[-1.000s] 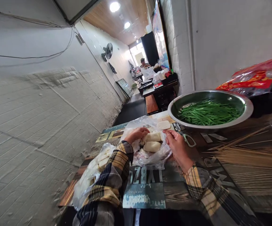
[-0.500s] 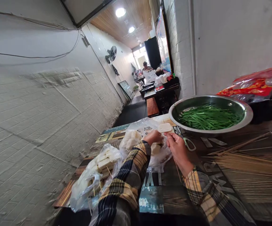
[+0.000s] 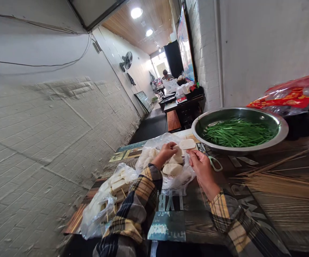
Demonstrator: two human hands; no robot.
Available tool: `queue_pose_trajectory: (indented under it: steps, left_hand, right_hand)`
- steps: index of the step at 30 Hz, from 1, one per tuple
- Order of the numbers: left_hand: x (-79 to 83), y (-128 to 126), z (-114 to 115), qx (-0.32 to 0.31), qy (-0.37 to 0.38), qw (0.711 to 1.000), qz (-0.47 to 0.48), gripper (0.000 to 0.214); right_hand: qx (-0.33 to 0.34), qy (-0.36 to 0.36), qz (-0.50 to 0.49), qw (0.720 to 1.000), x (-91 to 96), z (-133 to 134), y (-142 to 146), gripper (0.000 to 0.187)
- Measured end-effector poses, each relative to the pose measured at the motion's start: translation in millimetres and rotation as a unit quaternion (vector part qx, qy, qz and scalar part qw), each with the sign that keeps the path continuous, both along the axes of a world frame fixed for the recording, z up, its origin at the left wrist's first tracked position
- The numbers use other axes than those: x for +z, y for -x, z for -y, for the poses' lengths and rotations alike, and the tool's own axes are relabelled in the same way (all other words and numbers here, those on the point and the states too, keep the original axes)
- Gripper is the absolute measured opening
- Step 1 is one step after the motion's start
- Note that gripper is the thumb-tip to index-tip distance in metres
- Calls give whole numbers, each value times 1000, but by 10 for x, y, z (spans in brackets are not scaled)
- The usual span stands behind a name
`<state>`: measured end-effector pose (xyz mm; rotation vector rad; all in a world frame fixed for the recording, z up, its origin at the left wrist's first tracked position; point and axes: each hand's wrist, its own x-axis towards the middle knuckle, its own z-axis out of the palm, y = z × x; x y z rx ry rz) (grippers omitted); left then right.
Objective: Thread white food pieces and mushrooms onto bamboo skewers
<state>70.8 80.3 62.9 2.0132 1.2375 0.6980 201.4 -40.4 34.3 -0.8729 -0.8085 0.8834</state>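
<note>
My right hand (image 3: 201,167) is closed in a pinch round a thin wooden skewer (image 3: 201,189). At its upper end is a flat white slice (image 3: 187,144) with rounded corners, perhaps rice cake. Just left of it my left hand (image 3: 166,154) has its fingers curled against a pale slice (image 3: 178,152), and they seem to grip its edge. Below lie more pale pieces (image 3: 172,169) on an open clear plastic bag (image 3: 181,185). Nearer me on the left, a second plastic bag (image 3: 90,217) holds several white slices (image 3: 119,185) on skewers.
A steel basin (image 3: 240,148) of cut green stalks (image 3: 237,134) stands at the right. Scissors with pale handles (image 3: 215,164) lie beside it. Loose skewers (image 3: 280,185) cover the table's right side. A red packet (image 3: 285,98) lies behind; a person (image 3: 167,75) sits far off.
My left hand has drawn back to the left and lifted slightly from beside the right hand, uncovering the pale pieces on the bag. My right hand has stayed put with its skewered slice.
</note>
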Motion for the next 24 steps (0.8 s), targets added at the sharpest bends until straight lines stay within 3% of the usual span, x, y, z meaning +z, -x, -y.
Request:
queue_pose_trajectory:
  steps: [3,5,9,12,15,18,24]
  left_hand:
    - [10,203,217,18,20,998,64,16]
    - [-19,336,398,35,51,986,156,17]
    - [-88,587,736,80,136,898,412,40]
    - [-109,722,881,123,152,842,503,48]
    - [-107,759,924,146,136,803,561,41]
    - [-98,697,906,144,122,783,593,38]
    - [-137,566,794,130,138,775,602,40]
  right_hand:
    - [6,2,3,1000,14,23,1,35]
    - [11,-2,5,1000,16,35,7,36]
    - [54,5,4,999,1,61,49,38]
    - [109,13,2,994,-5,101,103,37]
    - [145,26,15,989,-8,153,163,37]
    - [177,41,40,983,-28,193,213,37]
    - [207,63,81,973,-76,204,268,41]
